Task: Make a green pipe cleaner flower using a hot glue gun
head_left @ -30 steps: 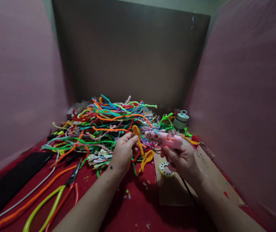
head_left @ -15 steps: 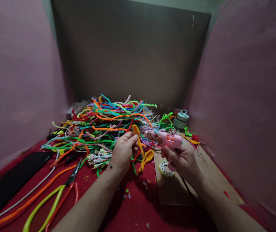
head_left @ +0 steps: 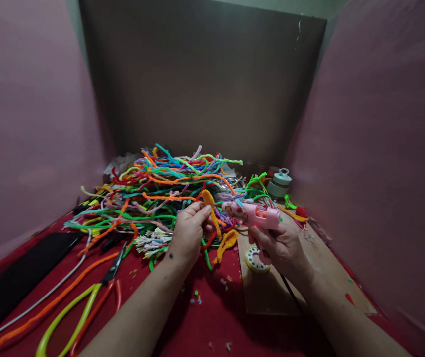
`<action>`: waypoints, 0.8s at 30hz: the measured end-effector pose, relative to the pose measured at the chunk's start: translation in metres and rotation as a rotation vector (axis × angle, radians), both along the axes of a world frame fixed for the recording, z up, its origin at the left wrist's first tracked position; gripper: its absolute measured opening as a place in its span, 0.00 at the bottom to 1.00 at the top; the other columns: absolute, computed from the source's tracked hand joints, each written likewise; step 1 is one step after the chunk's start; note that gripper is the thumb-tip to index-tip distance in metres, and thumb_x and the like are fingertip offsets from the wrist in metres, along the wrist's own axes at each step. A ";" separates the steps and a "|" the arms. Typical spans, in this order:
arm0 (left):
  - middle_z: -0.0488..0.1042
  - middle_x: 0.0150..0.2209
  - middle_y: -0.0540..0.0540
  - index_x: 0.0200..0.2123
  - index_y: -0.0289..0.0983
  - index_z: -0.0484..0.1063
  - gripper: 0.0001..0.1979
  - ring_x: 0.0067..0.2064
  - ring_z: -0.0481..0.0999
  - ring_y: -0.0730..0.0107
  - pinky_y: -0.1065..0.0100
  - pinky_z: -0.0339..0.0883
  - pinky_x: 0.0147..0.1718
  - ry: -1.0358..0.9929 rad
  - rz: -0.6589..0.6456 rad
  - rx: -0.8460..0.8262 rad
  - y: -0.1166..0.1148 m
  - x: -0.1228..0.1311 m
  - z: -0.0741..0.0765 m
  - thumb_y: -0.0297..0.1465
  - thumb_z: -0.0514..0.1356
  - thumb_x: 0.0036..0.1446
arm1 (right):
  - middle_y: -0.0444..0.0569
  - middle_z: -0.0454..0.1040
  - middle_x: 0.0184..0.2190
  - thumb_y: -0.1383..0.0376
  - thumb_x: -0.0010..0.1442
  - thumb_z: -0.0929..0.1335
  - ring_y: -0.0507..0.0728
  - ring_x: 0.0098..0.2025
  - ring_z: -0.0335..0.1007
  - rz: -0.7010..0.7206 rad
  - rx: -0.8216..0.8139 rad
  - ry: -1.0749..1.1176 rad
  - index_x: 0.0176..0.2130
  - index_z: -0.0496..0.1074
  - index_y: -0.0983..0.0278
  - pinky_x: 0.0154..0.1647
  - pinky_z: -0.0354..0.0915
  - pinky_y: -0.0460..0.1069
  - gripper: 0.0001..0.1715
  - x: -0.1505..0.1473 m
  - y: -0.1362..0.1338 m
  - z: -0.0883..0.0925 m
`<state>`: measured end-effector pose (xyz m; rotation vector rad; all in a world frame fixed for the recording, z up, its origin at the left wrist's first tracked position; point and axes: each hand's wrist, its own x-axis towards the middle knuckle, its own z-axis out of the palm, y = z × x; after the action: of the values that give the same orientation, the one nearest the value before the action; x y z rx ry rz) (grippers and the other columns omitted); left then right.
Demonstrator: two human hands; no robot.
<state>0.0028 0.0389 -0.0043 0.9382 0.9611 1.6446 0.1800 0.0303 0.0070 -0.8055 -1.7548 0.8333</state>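
Pinched between the thumb and fingers of my left hand is an orange pipe-cleaner piece, shaped like a leaf with a stem running down. My right hand grips a pink hot glue gun by its handle, its nozzle pointing left toward the orange piece; a small gap appears between them, though I cannot tell whether they touch. Below my left fingers lies another looped orange pipe-cleaner piece. Behind both hands spreads a large heap of coloured pipe cleaners.
Scissors with yellow and red handles lie at left, beside a long orange pipe cleaner and a black strip. Under my right hand, a round white-and-yellow ring rests on a brown board. A pale green container stands behind.
The glue gun's nozzle has shifted very slightly left, toward the orange piece. My left hand keeps its pinch with barely any movement.
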 end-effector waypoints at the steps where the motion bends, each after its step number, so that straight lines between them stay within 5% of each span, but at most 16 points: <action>1: 0.62 0.17 0.55 0.22 0.34 0.65 0.08 0.16 0.59 0.83 0.78 0.53 0.15 -0.005 -0.001 -0.002 0.000 0.000 0.000 0.32 0.62 0.45 | 0.44 0.64 0.16 0.54 0.54 0.66 0.50 0.18 0.57 -0.003 -0.002 -0.002 0.23 0.70 0.64 0.16 0.54 0.45 0.17 0.000 0.000 0.000; 24: 0.62 0.18 0.55 0.24 0.34 0.66 0.07 0.17 0.59 0.83 0.79 0.53 0.16 -0.001 -0.011 0.002 0.000 -0.001 -0.002 0.31 0.61 0.48 | 0.43 0.61 0.13 0.53 0.55 0.65 0.50 0.18 0.59 0.010 0.007 -0.030 0.25 0.72 0.64 0.16 0.57 0.45 0.18 0.001 0.000 -0.001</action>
<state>0.0020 0.0391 -0.0059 0.9424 0.9519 1.6371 0.1805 0.0303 0.0056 -0.8095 -1.7882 0.8250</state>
